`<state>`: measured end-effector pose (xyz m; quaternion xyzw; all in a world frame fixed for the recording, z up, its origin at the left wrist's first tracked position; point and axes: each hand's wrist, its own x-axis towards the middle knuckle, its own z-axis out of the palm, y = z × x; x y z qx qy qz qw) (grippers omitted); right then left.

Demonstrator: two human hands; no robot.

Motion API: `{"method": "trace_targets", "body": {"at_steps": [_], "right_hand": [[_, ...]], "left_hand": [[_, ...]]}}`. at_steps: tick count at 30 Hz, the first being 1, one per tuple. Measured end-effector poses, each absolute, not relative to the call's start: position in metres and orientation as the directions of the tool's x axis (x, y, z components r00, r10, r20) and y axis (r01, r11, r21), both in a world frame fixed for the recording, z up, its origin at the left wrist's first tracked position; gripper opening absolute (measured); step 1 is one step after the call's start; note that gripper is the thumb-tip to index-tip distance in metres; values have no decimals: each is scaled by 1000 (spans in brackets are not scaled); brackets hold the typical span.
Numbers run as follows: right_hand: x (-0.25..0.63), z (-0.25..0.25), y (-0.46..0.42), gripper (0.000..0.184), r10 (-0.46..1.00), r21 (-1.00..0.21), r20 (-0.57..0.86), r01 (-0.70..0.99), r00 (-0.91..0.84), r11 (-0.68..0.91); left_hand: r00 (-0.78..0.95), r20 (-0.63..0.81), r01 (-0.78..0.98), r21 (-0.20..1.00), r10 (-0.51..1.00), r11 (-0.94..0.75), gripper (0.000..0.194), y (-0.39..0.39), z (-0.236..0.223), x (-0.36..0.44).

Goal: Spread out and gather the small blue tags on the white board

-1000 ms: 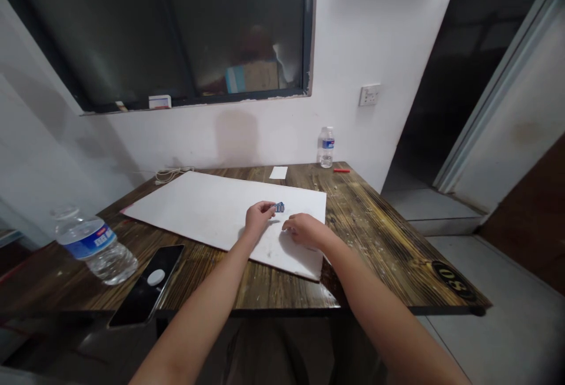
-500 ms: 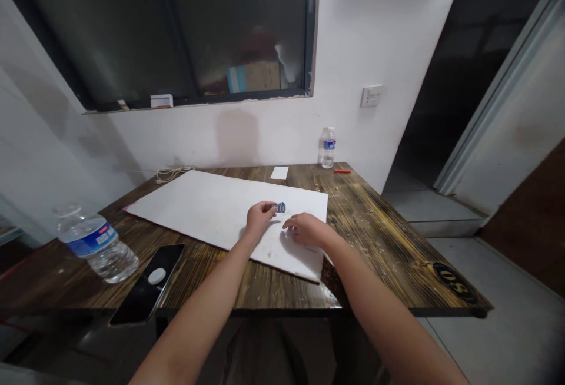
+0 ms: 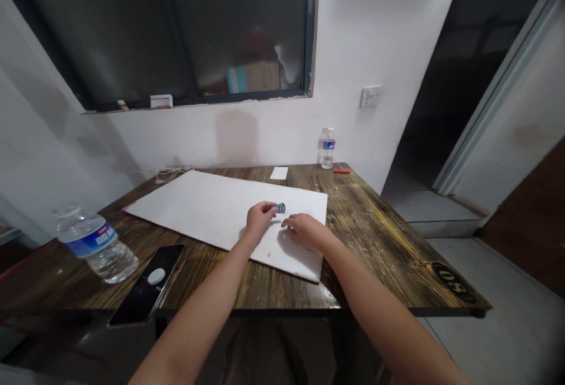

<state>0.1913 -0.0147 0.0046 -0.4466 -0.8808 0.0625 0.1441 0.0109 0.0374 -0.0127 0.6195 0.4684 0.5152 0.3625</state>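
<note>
My left hand [image 3: 261, 216] pinches a small blue piece with pale and dark rectangles, which looks like a circuit board [image 3: 281, 208]. The piece is held just above the right part of a white board [image 3: 198, 202]. Close by on the right is my right hand [image 3: 304, 229], its fingers curled in and the fingertips turned towards the blue piece, apart from it. Whatever those fingertips may hold is too small to make out. The white board lies at a slant on a dark wooden table [image 3: 371, 255].
At the left stand a large water bottle [image 3: 97, 244] and a phone [image 3: 148, 285] lying with a round white disc [image 3: 156, 276] on it. Along the back are a cable [image 3: 170, 173], a white paper [image 3: 279, 173], a small bottle [image 3: 327, 148] and a red stick-like item [image 3: 342, 171].
My right hand has shifted very slightly left, towards the blue piece. The left hand keeps its pinch on the piece in the same place.
</note>
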Motion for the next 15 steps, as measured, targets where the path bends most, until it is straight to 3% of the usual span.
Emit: {"method": "trace_targets", "body": {"at_steps": [9, 15], "right_hand": [[189, 4, -19, 38, 820, -248, 257, 786, -511, 567], [196, 0, -12, 37, 799, -304, 214, 739, -562, 601]], "left_hand": [[21, 292, 211, 933, 956, -290, 25, 36, -10, 12], [21, 303, 215, 929, 953, -301, 29, 37, -13, 11]]}}
